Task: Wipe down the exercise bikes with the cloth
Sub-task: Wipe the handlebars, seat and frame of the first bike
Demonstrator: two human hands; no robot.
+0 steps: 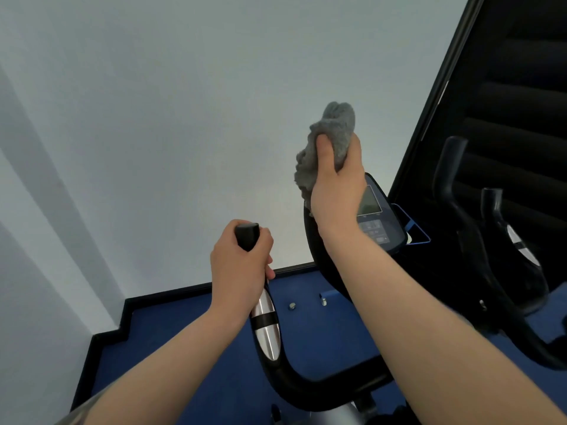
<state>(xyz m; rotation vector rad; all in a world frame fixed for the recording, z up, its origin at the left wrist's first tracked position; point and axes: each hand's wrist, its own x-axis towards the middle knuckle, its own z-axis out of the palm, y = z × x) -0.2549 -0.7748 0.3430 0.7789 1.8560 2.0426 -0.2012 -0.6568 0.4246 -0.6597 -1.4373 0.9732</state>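
**Cloth raised over the console, other hand on the handlebar**

Nearest the camera, two bare forearms reach up from the bottom edge of the view, one on each side of the black curved handlebar [306, 391] of the near exercise bike. The bar sweeps from a silver-grey stem at the bottom edge up to the left, passing through a polished chrome sensor sleeve with a black band [265, 326] and ending in a black rubber grip.

The left hand [241, 265] is wrapped around that grip, fingers curled round it and the black tip of the bar standing out above the fist.

The right hand [337, 182] is held higher, above and in front of the bike's black console [382, 223], which carries a small grey screen and a panel of buttons below it. This hand clutches the crumpled grey terry cloth [328, 136]: the thumb presses across the front of it, a bunch stands above the fist and a loose end hangs down on the left side of the hand. Whether the hanging end touches the console I cannot tell, since the hand and wrist cover that part.

To the right stands a second exercise bike [491, 259], black, with upswept handlebars, against a dark slatted panel [521, 87]. Beneath both machines lies blue carpet [190, 342] edged with a black skirting, meeting a pale grey-white wall [184, 118]. Two small metal fittings [292, 306] sit on the carpet beyond the handlebar.
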